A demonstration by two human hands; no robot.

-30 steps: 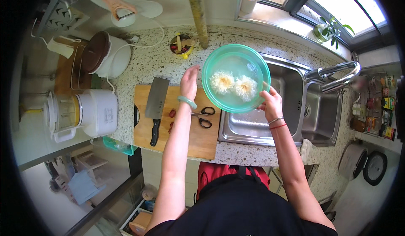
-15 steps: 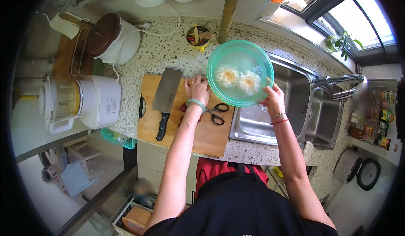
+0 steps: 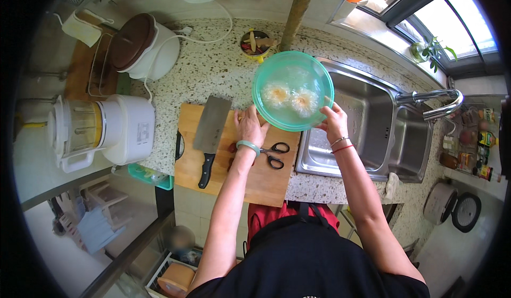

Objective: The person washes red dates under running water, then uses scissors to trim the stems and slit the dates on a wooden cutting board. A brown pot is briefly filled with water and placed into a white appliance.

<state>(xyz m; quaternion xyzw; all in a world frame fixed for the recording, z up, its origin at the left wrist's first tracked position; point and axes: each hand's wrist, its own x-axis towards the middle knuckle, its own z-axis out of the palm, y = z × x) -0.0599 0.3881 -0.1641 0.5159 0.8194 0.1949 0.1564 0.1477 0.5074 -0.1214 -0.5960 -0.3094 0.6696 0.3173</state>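
A green translucent bowl (image 3: pixel 292 63) holds two pale, frilly clumps (image 3: pixel 304 102) with yellowish centres, looking like white fungus in water. My right hand (image 3: pixel 331 123) grips its rim at the near right, beside the sink. My left hand (image 3: pixel 250 127), wearing a green bangle, is palm down over the cutting board (image 3: pixel 261 183), fingers apart, close to the bowl's left rim. Black-handled scissors (image 3: pixel 275 155) lie right of that wrist, their blades partly hidden. To its left rests a cleaver (image 3: pixel 212 130) with a black handle. Small dark red pieces (image 3: pixel 232 148) show beside my left wrist.
A double steel sink (image 3: pixel 367 112) with a faucet (image 3: pixel 436 105) is on the right. Behind the board stands a small pot of scraps (image 3: pixel 255 42). A white cooker (image 3: pixel 154 53) with a brown lid and a blender (image 3: pixel 96 127) occupy the left side.
The bowl has moved left with my right hand, farther over the cutting board and away from the sink. My left hand stays near the bowl's left side, slightly lower in the picture.
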